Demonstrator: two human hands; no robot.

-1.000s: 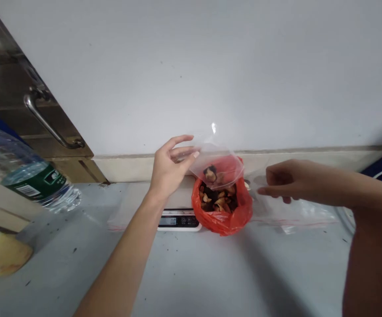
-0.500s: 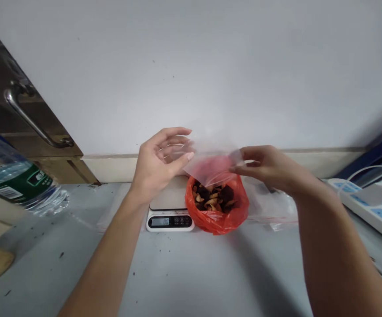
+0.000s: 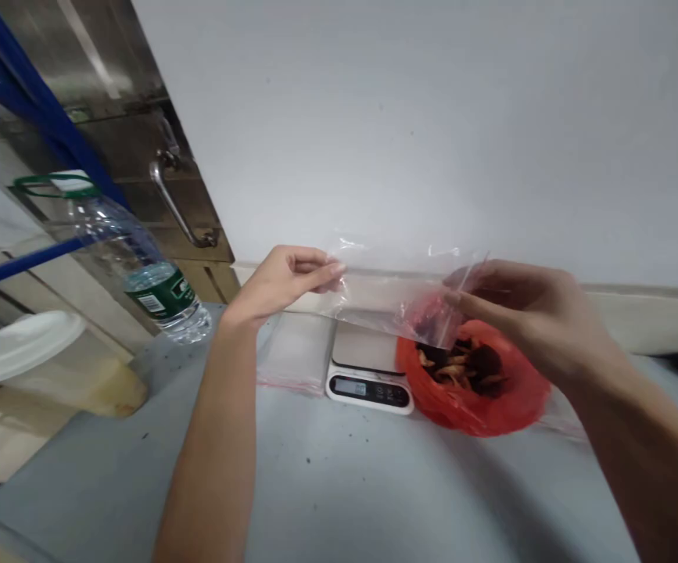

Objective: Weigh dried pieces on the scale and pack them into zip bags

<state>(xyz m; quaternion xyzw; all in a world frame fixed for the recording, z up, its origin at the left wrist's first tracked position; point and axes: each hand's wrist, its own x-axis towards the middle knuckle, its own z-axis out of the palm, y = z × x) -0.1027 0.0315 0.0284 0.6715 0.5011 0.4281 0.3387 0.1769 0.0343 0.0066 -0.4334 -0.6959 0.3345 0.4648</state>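
Note:
A clear zip bag [image 3: 374,293] is stretched between my two hands, above the scale and the red bag. My left hand [image 3: 292,281] pinches its left end between thumb and fingers. At the other end, my right hand [image 3: 508,301] is closed on the bag's right side. Below it lies a white digital scale [image 3: 367,391] with a small lit display; the digits are blurred. Touching the scale's right side, an open red plastic bag [image 3: 479,414] holds dried brown slices [image 3: 459,367] and darker pieces.
A stack of clear zip bags [image 3: 295,352] lies left of the scale. Further left stand a large water bottle [image 3: 163,289] with a green label and a lidded plastic jug [image 3: 80,367]. The white wall [image 3: 432,141] rises behind the table [image 3: 315,485].
My left hand has gone from loosely spread fingers to a pinch on the zip bag, which is now drawn out sideways. The camera has turned left, showing more of the bottle and the jug.

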